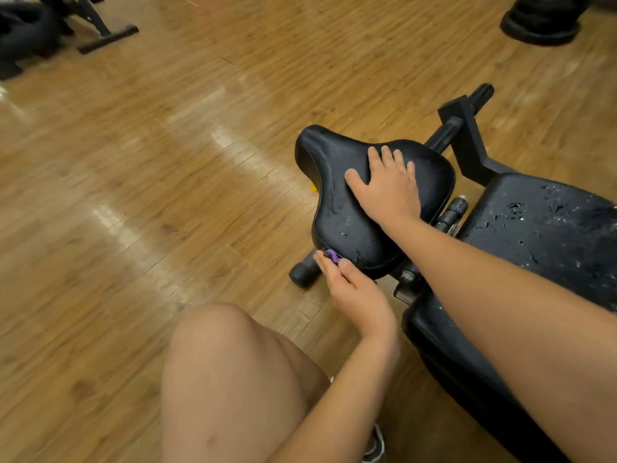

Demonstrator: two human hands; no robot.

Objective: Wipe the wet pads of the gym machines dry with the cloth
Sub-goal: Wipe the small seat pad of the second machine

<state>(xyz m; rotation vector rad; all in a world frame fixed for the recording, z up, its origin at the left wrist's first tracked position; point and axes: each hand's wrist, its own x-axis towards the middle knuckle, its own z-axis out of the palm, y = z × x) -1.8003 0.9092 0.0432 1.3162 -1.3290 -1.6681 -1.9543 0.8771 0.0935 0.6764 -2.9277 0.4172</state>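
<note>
Nearest is the person's bare knee (220, 362), with a dark shoe (375, 446) just beyond it on the wooden floor (150, 168). The left hand (354, 292) reaches to the near lower edge of the black bike seat (334, 188), where thumb and fingers pinch a purple scrap (331, 254); too little of it shows to tell whether it is the cloth. The right hand (389, 188) lies palm down on top of the seat, fingers straight and slightly spread. Water beads on the seat near that wrist. To the right, the long black bench pad (541, 235) is dotted with droplets. Farther off stands another machine's foot (107, 38).
</note>
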